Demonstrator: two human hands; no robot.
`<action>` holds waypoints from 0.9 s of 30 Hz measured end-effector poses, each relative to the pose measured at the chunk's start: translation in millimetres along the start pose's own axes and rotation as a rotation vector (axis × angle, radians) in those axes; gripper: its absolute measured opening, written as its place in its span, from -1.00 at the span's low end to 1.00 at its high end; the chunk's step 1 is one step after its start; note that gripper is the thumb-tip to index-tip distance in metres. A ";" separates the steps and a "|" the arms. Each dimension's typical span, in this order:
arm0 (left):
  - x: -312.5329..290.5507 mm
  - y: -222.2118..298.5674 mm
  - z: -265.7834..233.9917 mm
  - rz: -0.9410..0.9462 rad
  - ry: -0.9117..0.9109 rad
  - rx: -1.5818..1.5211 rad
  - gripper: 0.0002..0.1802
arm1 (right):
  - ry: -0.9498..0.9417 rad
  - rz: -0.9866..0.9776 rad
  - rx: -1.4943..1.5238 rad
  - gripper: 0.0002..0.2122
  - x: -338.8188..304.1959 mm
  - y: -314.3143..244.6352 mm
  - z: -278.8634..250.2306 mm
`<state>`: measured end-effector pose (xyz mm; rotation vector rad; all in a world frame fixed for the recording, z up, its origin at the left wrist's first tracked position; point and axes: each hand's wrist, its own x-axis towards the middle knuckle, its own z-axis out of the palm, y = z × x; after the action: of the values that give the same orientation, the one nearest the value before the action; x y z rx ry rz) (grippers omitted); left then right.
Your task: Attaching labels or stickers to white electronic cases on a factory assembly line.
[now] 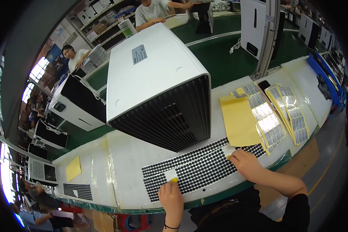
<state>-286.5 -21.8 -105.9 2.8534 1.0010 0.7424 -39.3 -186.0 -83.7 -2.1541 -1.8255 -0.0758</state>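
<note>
A white sheet of round black stickers (197,170) lies on the padded bench below the white appliance (158,58). My left hand (171,196) is at the sheet's near left part, fingers pinched together beside a bare patch. Over its right part, my right hand (246,165) is also closed, thumb and fingers together by another bare spot. Yellow covers show on fingertips of both hands. Whatever sits between the fingers is too small to make out. The appliance rests on its side, with its black ribbed grille (178,116) facing me.
Yellow backing paper (239,121) and silver label sheets (268,121) lie to the right, near a blue tray (326,79). A smaller striped black sheet (77,191) and a yellow paper (73,169) lie left. More appliances (79,102) stand on the green conveyor; co-workers sit beyond it.
</note>
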 end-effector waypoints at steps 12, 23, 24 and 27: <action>5.5 -12.8 -7.6 0.037 -0.065 -0.176 -0.87 | -0.038 -0.034 0.067 -0.75 3.4 4.9 -3.3; 17.5 -29.1 -24.3 0.076 -0.299 -0.350 -0.89 | -0.064 -0.134 0.150 -0.84 17.0 -2.4 -27.0; 23.4 -30.2 -28.0 0.079 -0.330 -0.332 -0.89 | -0.040 -0.165 0.214 -0.85 28.9 -3.5 -43.5; 48.4 -35.0 -43.5 -0.072 -0.286 -0.511 -0.91 | 0.311 -0.182 0.411 -0.82 78.8 -9.4 -122.5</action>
<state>-293.3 29.2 -52.8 2.3795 0.7391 0.4765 -14.2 -143.0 53.5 -1.5977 -1.6778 -0.0653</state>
